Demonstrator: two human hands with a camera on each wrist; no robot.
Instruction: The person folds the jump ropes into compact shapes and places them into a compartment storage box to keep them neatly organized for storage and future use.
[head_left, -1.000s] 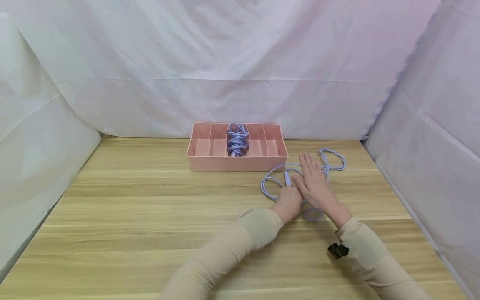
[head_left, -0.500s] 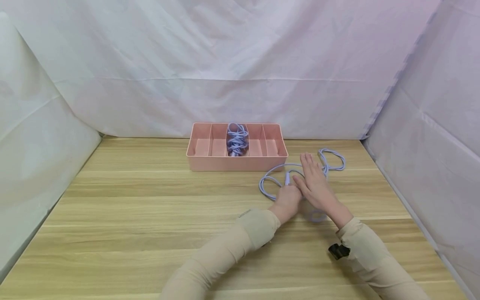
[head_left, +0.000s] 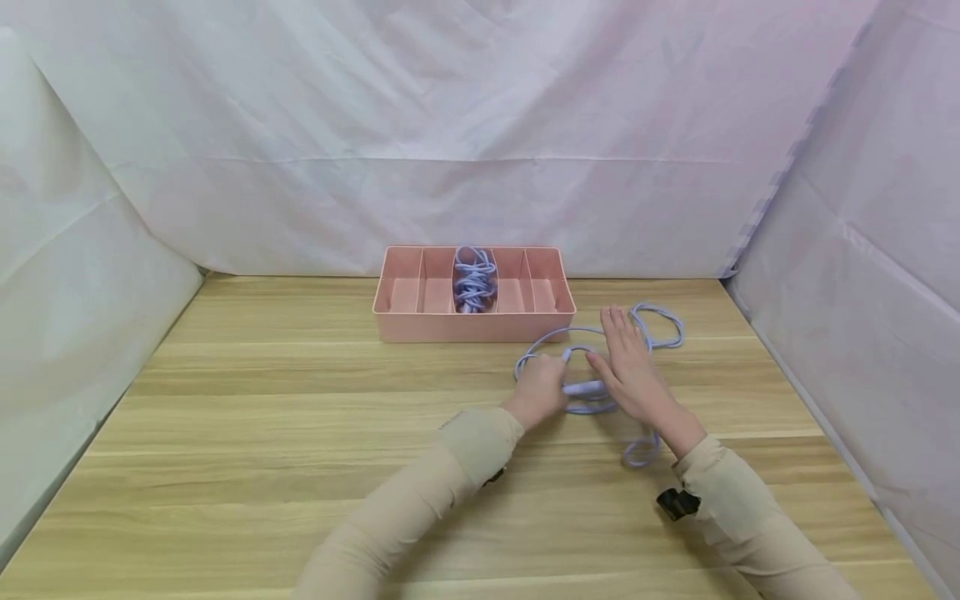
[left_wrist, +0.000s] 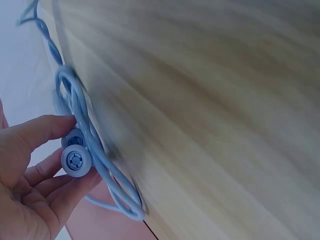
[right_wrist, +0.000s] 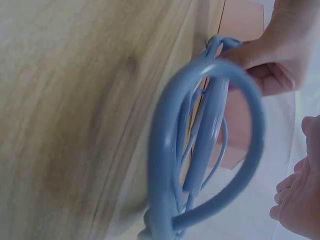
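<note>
A light blue skipping rope (head_left: 658, 343) lies in loose loops on the table's right half. My left hand (head_left: 540, 390) pinches its two handles between thumb and fingers; their round ends (left_wrist: 76, 160) face the left wrist camera. One handle (head_left: 585, 389) points right, towards my right hand (head_left: 636, 379). That hand is held flat over the rope with its fingers straight, and part of the rope is hidden beneath it. In the right wrist view a rope loop (right_wrist: 255, 130) passes close before the lens, with a handle (right_wrist: 207, 135) behind it.
A pink divided box (head_left: 476, 327) stands at the back of the wooden table (head_left: 300, 433). Its middle compartment contains a bundled blue rope (head_left: 474, 283). White cloth (head_left: 450, 125) hangs behind the table and along both sides.
My left hand has moved left, away from the right hand, and a handle now points sideways. The far right loop has slid slightly left and the front loop nearer. My right hand stays put.
</note>
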